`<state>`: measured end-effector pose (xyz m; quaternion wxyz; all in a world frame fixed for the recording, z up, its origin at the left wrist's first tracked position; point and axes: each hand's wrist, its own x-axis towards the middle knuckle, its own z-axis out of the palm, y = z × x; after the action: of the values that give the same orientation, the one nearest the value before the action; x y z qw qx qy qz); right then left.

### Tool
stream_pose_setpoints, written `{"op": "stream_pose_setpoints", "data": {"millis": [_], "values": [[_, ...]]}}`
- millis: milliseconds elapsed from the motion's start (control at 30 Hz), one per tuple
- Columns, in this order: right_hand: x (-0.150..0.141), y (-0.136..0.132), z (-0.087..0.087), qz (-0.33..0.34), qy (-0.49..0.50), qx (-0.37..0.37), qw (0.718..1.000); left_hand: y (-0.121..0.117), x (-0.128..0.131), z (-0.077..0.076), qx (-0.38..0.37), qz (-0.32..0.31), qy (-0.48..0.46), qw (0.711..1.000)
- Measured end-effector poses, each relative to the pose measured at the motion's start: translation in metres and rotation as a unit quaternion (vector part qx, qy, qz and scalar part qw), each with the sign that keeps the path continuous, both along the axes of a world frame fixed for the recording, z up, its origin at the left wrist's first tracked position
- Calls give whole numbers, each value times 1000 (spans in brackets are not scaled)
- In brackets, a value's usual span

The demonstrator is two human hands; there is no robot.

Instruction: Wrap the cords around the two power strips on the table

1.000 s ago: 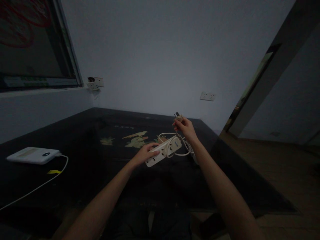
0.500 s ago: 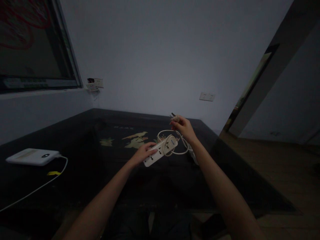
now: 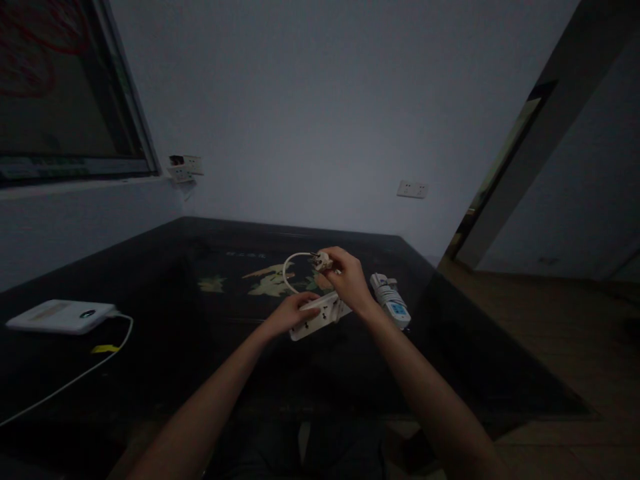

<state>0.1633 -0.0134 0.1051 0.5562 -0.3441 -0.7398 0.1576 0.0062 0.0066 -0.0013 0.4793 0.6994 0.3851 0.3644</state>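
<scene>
My left hand (image 3: pixel 295 312) is closed on the near left end of a white power strip (image 3: pixel 320 320), thumb on its socket face. Above the strip, my right hand (image 3: pixel 347 275) pinches the cord's plug (image 3: pixel 321 261), whose metal pins point left. The white cord (image 3: pixel 287 267) arches in a loop to the left of the plug and runs down behind my left hand. My right hand and wrist hide part of the strip's far end. Right of my right wrist, a second power strip (image 3: pixel 399 311) with its cord wrapped round it lies on the table.
The dark glossy table (image 3: pixel 200 373) has a leaf pattern. At the left lies a white power bank (image 3: pixel 60 317) with a white cable (image 3: pixel 75 381) and a yellow tag (image 3: pixel 105 349). Wall sockets (image 3: pixel 413 189) sit on the back wall, with more sockets (image 3: pixel 187 168) near the window.
My right hand has moved left and down with the plug, closer to the strip. The cord loop has shifted from the right to the left side. The second power strip has come into fuller view.
</scene>
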Motion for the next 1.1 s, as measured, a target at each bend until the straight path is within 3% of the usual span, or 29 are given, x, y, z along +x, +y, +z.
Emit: {"op": "stream_pose_setpoints", "data": {"millis": [167, 467, 733, 833, 933, 1100], "values": [[6, -5, -8, -65, 64, 42, 995, 5, -1, -2, 67, 56, -1, 996], [27, -9, -15, -75, 190, -3, 979, 6, 3, -6, 128, 113, 63, 983], [67, 1, -17, -166, 295, 26, 941, -3, 5, -1, 173, 100, 52, 978], [82, 4, -25, -131, 297, 32, 945, -5, 5, -1, 199, 100, 56, 973], [91, 8, -36, -33, 311, 25, 949, -7, 3, 3, 242, 91, 60, 964], [104, 25, -59, 40, 370, -55, 927, -12, -1, 6, 359, 12, 108, 927]]}}
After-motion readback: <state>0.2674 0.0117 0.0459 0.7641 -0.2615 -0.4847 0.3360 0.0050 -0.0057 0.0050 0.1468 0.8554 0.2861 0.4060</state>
